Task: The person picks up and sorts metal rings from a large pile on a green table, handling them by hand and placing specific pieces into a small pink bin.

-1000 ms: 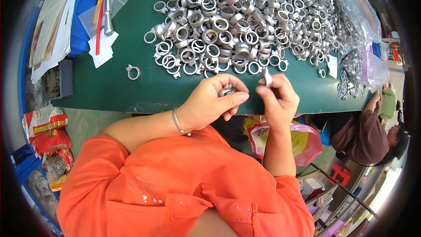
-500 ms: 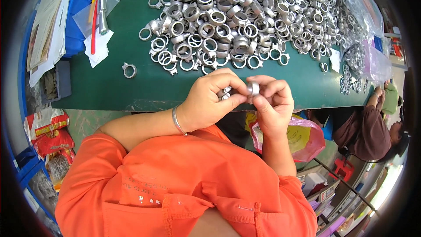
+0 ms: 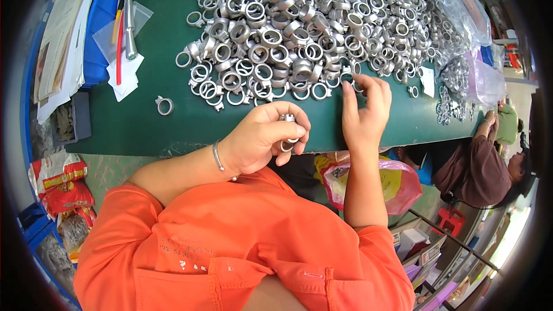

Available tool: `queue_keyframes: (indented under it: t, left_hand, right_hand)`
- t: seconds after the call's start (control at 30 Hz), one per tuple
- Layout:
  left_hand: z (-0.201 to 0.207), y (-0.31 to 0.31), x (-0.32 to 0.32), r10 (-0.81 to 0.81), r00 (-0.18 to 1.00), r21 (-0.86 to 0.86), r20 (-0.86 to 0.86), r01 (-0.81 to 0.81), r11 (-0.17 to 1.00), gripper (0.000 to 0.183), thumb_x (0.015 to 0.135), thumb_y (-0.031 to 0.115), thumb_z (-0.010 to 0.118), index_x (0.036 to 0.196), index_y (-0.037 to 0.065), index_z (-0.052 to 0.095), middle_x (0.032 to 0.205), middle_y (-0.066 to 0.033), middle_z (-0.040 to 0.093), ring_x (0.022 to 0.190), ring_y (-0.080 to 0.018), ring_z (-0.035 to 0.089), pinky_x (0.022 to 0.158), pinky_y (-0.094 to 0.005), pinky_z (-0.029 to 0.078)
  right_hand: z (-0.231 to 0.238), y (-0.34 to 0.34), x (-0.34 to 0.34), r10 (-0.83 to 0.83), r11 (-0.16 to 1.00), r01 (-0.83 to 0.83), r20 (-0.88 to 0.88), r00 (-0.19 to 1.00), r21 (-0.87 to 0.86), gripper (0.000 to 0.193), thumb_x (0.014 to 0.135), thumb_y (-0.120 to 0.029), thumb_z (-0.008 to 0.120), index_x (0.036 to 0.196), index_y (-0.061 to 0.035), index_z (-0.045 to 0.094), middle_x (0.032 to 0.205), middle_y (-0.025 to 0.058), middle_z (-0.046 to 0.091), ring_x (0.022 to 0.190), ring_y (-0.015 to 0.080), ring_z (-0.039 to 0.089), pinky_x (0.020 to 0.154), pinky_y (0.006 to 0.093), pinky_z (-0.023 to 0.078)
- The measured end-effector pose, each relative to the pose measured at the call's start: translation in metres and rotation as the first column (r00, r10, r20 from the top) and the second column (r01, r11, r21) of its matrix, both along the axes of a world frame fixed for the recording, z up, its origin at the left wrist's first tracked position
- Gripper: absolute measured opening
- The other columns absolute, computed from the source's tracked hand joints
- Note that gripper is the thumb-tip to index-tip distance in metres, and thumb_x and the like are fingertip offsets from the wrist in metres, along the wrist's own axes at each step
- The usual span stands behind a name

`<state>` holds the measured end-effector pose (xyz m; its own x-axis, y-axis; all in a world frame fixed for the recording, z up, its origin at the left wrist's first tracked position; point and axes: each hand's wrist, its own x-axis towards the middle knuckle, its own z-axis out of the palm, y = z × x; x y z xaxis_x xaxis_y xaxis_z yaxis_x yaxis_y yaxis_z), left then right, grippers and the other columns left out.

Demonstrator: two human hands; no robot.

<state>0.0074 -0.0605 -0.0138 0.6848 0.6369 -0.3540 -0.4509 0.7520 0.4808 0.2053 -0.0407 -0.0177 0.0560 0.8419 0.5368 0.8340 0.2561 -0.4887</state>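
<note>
Small metal ring fittings with a side lug (image 3: 286, 145) are gathered in my left hand (image 3: 253, 138), whose fingers curl round them above the table's front edge. The fingers hide part of them, and how many there are cannot be told. Out at the near edge of a large heap of the same grey rings (image 3: 299, 37), my right hand (image 3: 367, 109) has its thumb and fingers apart, with rings right at the fingertips. A single ring (image 3: 165, 106) lies on its own at the left.
The table has a green top (image 3: 132, 132). A blue bin with papers (image 3: 98, 40), a red pen (image 3: 120, 46) and a metal rod (image 3: 131, 29) occupy its left. Clear plastic bags (image 3: 461, 11) lie at the right, and a person in brown (image 3: 475, 173) sits beyond. Below the edge hangs a pink bag (image 3: 397, 187).
My hands were together at a ring held between the fingertips. Now my right hand has moved forward to the heap, while my left has drawn slightly back, curled round the rings.
</note>
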Motion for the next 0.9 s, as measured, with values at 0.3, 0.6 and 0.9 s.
queue_keyframes:
  t: [0.3, 0.6, 0.9]
  left_hand:
    - [0.004, -0.004, 0.003, 0.031, 0.986, 0.153, -0.161, -0.006, 0.988, 0.006, 0.085, 0.005, 0.055, 0.089, 0.001, 0.053, 0.074, -0.0077, 0.056, 0.063, -0.0131, 0.055, 0.047, -0.0224, 0.044]
    - [0.007, -0.006, 0.011, 0.121, 0.944, 0.377, -0.308, 0.004, 0.926, 0.012, 0.083, 0.007, 0.062, 0.092, 0.0, 0.058, 0.079, -0.0035, 0.059, 0.056, -0.0072, 0.051, 0.048, -0.0188, 0.041]
    - [-0.004, -0.008, 0.011, 0.436, 0.842, 0.843, -0.317, 0.039, 0.536, 0.015, 0.075, -0.001, 0.065, 0.089, 0.002, 0.061, 0.084, -0.0036, 0.058, 0.073, -0.0127, 0.055, 0.067, -0.0236, 0.044]
  right_hand:
    - [0.002, -0.011, 0.012, 0.115, 0.978, -0.12, -0.039, 0.993, -0.172, 0.009, 0.073, -0.004, 0.066, 0.08, -0.0042, 0.06, 0.079, 0.0068, 0.052, 0.075, 0.0217, 0.048, 0.068, 0.0304, 0.039]
    - [0.008, -0.047, -0.005, 0.471, 0.811, -0.576, -0.471, 0.746, -0.1, 0.006, 0.08, 0.003, 0.059, 0.085, 0.0002, 0.057, 0.091, 0.0074, 0.058, 0.076, 0.0133, 0.054, 0.066, 0.025, 0.044]
    - [0.004, -0.056, -0.014, 0.142, 0.796, -0.602, -0.947, 0.289, -0.064, 0.016, 0.081, 0.006, 0.059, 0.093, 0.0005, 0.049, 0.098, 0.015, 0.058, 0.081, 0.0143, 0.057, 0.072, 0.0265, 0.049]
